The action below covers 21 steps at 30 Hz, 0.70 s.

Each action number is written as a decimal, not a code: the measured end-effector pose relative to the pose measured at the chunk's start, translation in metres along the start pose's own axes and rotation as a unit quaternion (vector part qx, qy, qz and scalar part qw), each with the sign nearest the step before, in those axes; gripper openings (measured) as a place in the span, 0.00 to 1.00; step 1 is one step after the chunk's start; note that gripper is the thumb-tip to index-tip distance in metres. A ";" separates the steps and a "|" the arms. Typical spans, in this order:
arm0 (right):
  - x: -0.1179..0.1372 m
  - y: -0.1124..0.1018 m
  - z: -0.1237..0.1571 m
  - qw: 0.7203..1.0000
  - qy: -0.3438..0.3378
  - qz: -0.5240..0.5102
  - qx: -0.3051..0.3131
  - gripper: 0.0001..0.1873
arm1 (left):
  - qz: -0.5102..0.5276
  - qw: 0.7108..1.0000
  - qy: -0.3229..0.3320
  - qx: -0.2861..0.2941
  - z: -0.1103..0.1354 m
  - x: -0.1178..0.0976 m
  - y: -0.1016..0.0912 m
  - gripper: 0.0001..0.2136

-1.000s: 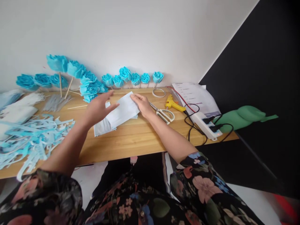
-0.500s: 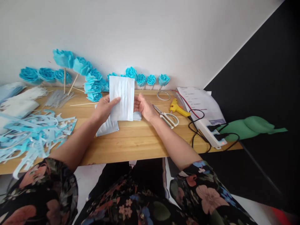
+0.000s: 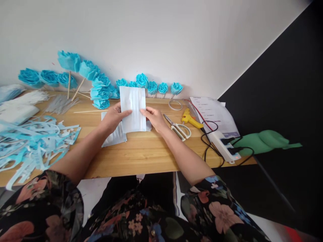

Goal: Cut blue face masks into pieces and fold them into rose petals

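A pale blue pleated face mask [image 3: 133,101] is held upright above the table, its folds running up and down. My left hand [image 3: 114,117] grips its left side, thumb across the front and fingers behind. On the opposite edge my right hand [image 3: 154,117] pinches it, thumb in front; the other fingers are partly hidden. Beneath and to the left lies another face mask [image 3: 114,138] on the wood. A bit of folded light-blue material [image 3: 148,126] shows behind the held mask's lower right corner. White-handled scissors [image 3: 180,130] lie right of my right hand.
Blue paper-like flowers [image 3: 88,69] on sticks line the wall. Cut blue and white strips [image 3: 37,141] heap at left, near grey thin strips [image 3: 60,105]. At right are a tape roll [image 3: 175,105], yellow glue gun [image 3: 190,117], papers [image 3: 209,111], and a power strip [image 3: 223,148] with cables.
My right hand has closed on the mask's right edge, where before it was open beside it. The mask has shifted slightly right and down.
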State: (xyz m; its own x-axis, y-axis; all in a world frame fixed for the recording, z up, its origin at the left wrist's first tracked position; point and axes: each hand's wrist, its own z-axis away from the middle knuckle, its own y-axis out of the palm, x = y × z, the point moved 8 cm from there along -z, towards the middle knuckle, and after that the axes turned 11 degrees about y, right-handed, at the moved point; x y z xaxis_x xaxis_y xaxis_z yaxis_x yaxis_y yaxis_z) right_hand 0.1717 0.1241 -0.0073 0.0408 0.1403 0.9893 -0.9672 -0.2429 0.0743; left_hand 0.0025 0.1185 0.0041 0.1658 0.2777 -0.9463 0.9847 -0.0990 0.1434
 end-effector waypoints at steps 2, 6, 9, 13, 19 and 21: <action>0.003 -0.001 0.001 1.000 -0.007 -0.005 -0.002 0.22 | -0.006 1.000 -0.003 0.001 0.000 0.001 0.000 0.24; 0.005 -0.004 0.000 1.000 -0.021 0.009 -0.006 0.21 | -0.017 1.000 -0.004 0.015 0.001 0.002 0.001 0.22; 0.005 -0.005 -0.002 1.000 -0.020 0.009 -0.003 0.20 | -0.009 1.000 -0.001 0.025 0.000 0.002 0.002 0.21; 0.006 -0.003 -0.001 1.000 -0.012 -0.018 0.010 0.21 | -0.007 1.000 -0.004 0.030 -0.001 0.003 0.000 0.23; 0.009 -0.002 0.002 0.999 -0.014 -0.037 0.032 0.17 | -0.012 1.000 -0.011 0.022 -0.002 0.007 -0.005 0.21; 0.008 -0.003 0.000 0.999 -0.013 -0.028 0.030 0.17 | -0.012 1.000 -0.004 0.018 -0.002 0.005 -0.005 0.21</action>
State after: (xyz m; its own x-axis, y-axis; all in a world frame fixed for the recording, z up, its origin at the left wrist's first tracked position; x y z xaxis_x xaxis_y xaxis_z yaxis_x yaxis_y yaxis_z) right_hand 0.1752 0.1255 0.0001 0.1027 0.1300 0.9862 -0.9465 -0.2920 0.1370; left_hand -0.0015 0.1226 -0.0008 0.1424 0.2724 -0.9516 0.9856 -0.1279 0.1108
